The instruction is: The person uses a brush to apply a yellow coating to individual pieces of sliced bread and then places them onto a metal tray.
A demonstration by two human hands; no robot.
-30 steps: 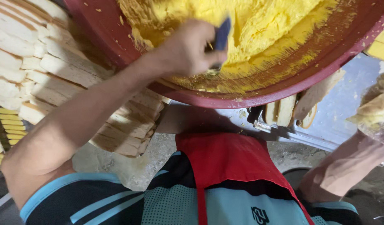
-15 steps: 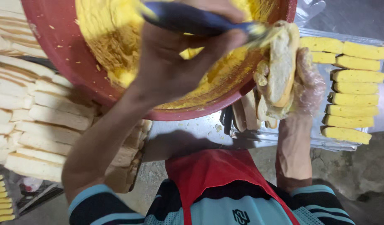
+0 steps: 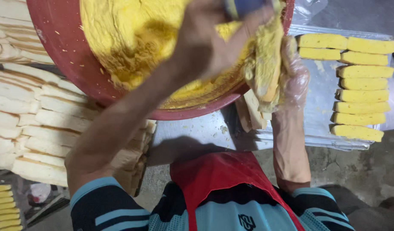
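My left hand (image 3: 209, 47) is closed around a blue-handled spreading tool (image 3: 244, 6), whose tip lies against a slice of bread (image 3: 265, 64). That slice is smeared with yellow paste and stands on edge in my right hand (image 3: 293, 81), which wears a thin clear plastic glove. Both hands hover over the near right rim of a big red bowl (image 3: 64, 60) filled with the yellow paste (image 3: 132, 34).
Yellow-coated slices (image 3: 359, 90) lie in rows on a metal tray (image 3: 321, 98) at the right. Stacks of plain white bread slices (image 3: 43, 124) fill the left side. More yellow slices (image 3: 4, 209) sit at the bottom left. My red apron (image 3: 222, 179) shows below.
My right hand has brought a bread slice up to the bowl's rim. My left hand has lifted the blue tool out of the paste and onto the slice, which now carries more yellow.
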